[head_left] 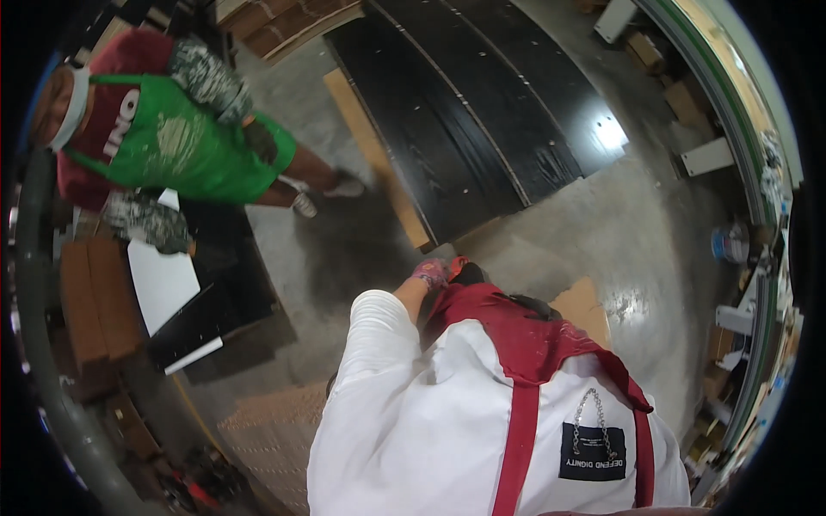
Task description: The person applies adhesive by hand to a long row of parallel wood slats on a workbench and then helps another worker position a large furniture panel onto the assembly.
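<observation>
My left hand (433,273), in a pink patterned glove, is in front of my dark red apron (490,314), past the end of my white sleeve. Its fingers look closed beside a small red piece (459,261); what they hold is too small to make out. Just beyond that hand is the near corner of a stack of long black boards (465,95) low over the floor, with a light wooden strip (379,159) along its left side. My right hand does not show; my body and apron cover that side.
A co-worker in a green apron (185,142) and dark gloves stands at the left. Near them are a white panel (163,279), a black board (228,284) and brown cardboard (99,297). Flattened cardboard (582,310) lies to my right. A clear jug (730,244) stands by the right-hand shelving.
</observation>
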Demonstrator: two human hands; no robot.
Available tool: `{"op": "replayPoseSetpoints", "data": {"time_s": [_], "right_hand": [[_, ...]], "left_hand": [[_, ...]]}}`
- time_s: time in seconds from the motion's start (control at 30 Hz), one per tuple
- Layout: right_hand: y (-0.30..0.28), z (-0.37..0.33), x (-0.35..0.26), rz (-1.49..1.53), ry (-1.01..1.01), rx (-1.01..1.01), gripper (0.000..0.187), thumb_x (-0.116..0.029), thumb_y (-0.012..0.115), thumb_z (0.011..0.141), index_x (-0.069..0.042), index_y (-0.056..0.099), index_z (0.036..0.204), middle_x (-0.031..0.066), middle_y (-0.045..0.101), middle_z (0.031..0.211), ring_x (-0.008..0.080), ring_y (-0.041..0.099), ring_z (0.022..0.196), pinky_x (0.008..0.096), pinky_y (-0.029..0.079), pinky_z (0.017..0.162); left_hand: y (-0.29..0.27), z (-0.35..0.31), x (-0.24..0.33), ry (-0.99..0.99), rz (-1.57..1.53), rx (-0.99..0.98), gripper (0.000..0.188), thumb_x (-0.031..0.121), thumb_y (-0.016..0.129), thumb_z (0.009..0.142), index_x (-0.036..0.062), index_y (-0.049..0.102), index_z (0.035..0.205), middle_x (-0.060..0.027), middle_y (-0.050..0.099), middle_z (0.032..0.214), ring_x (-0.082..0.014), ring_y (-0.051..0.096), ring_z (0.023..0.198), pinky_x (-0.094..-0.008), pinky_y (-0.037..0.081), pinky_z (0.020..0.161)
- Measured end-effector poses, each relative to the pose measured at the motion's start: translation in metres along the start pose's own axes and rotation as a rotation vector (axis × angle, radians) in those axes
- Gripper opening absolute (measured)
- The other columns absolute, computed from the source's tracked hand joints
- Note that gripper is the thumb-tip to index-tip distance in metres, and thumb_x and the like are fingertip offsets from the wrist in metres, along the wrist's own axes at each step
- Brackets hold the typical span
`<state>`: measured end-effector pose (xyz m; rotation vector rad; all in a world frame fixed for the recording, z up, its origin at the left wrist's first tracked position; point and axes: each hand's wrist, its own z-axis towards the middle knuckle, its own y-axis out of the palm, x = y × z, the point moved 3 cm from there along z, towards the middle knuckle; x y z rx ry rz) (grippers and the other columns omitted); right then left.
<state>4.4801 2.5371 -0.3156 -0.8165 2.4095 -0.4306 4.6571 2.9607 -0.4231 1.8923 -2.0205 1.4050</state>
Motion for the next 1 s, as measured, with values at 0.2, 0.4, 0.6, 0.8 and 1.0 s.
{"op": "replayPoseSetpoints", "data": {"time_s": [0.2, 0.4, 0.6, 0.8, 1.0], "right_hand": [[-0.003, -0.042, 0.023, 0.006, 0.050, 0.028, 0.029, -0.030, 0.056, 0.080, -0.004, 0.065, 0.092, 0.0114, 0.064, 0.076, 0.0188, 0.061, 0.070, 0.0315, 0.048, 0.063], [-0.021, -0.051, 0.045, 0.033, 0.052, 0.024, 0.029, -0.029, 0.056, 0.080, -0.004, 0.065, 0.092, 0.0106, 0.064, 0.075, 0.0177, 0.060, 0.069, 0.0306, 0.049, 0.062], [-0.069, -0.062, 0.088, 0.053, 0.165, -0.029, 0.028, -0.028, 0.056, 0.080, -0.005, 0.065, 0.092, 0.0098, 0.064, 0.074, 0.0165, 0.060, 0.067, 0.0298, 0.049, 0.061], [-0.222, -0.035, 0.065, 0.060, 0.187, 0.018, 0.027, -0.027, 0.056, 0.080, -0.005, 0.065, 0.092, 0.0090, 0.064, 0.073, 0.0153, 0.060, 0.066, 0.0290, 0.049, 0.059], [-0.302, 0.027, 0.003, 0.346, 0.070, 0.114, 0.029, -0.025, 0.058, 0.079, -0.007, 0.065, 0.100, 0.0078, 0.066, 0.079, 0.0177, 0.060, 0.065, 0.0293, 0.049, 0.062]], "left_hand": [[0.009, 0.074, -0.058, -0.031, -1.002, 0.083, 0.016, 0.013, 0.049, 0.083, 0.0045, 0.059, 0.073, -0.0074, 0.057, 0.072, -0.0157, 0.054, 0.063, -0.0275, 0.043, 0.055], [-0.042, 0.090, -0.063, 0.327, -1.267, 0.005, 0.011, 0.006, 0.049, 0.080, 0.0009, 0.059, 0.081, -0.0058, 0.055, 0.075, -0.0167, 0.053, 0.070, -0.0279, 0.045, 0.062], [-0.207, 0.088, 0.081, 0.032, -1.599, 0.194, 0.022, 0.015, 0.059, 0.080, 0.0162, 0.056, 0.102, -0.0004, 0.047, 0.076, -0.0141, 0.050, 0.064, -0.0272, 0.043, 0.056], [-0.306, 0.075, 0.121, -0.146, -1.420, 0.541, 0.032, 0.028, 0.048, 0.092, 0.0146, 0.051, 0.121, -0.0006, 0.055, 0.100, -0.0144, 0.051, 0.087, -0.0307, 0.051, 0.072], [-0.307, 0.075, 0.138, -0.235, -1.309, 0.066, 0.057, 0.040, 0.052, 0.090, 0.0067, 0.038, 0.134, -0.0092, 0.052, 0.125, -0.0251, 0.046, 0.115, -0.0394, 0.044, 0.092]]}}
